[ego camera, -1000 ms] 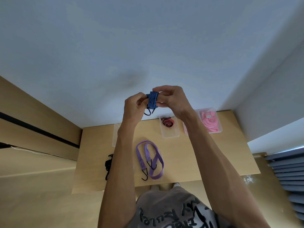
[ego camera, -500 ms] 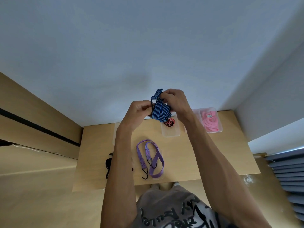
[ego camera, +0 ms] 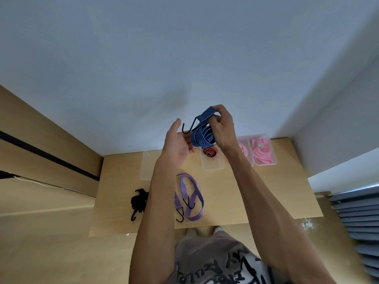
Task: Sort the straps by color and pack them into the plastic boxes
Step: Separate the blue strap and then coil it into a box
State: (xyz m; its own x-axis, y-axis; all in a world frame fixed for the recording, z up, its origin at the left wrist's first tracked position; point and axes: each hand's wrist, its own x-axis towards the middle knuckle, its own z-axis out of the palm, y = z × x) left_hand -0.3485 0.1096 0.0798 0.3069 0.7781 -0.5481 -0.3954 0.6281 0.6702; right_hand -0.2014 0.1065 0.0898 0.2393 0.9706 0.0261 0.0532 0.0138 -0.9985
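A blue-and-black striped strap (ego camera: 202, 135), wound into a bundle with a black hook sticking out to the left, is held up above the table. My right hand (ego camera: 222, 128) grips the bundle from the right. My left hand (ego camera: 178, 144) is spread open beside it, palm toward the bundle, fingers straight. Below on the table stand clear plastic boxes: an empty one (ego camera: 148, 167) at the left, one with a red-and-black strap (ego camera: 211, 152) in the middle, and one with pink straps (ego camera: 262, 150) at the right.
A purple strap (ego camera: 193, 199) with black hooks lies on a clear lid near the table's front edge. A black strap (ego camera: 139, 201) lies to its left. The wooden table (ego camera: 256, 191) meets a wall behind and a wooden panel at the left.
The strap went from a small fold pinched by both hands to a larger wound bundle. My left hand has let go and opened; my right hand keeps the bundle. Both hands have dropped lower.
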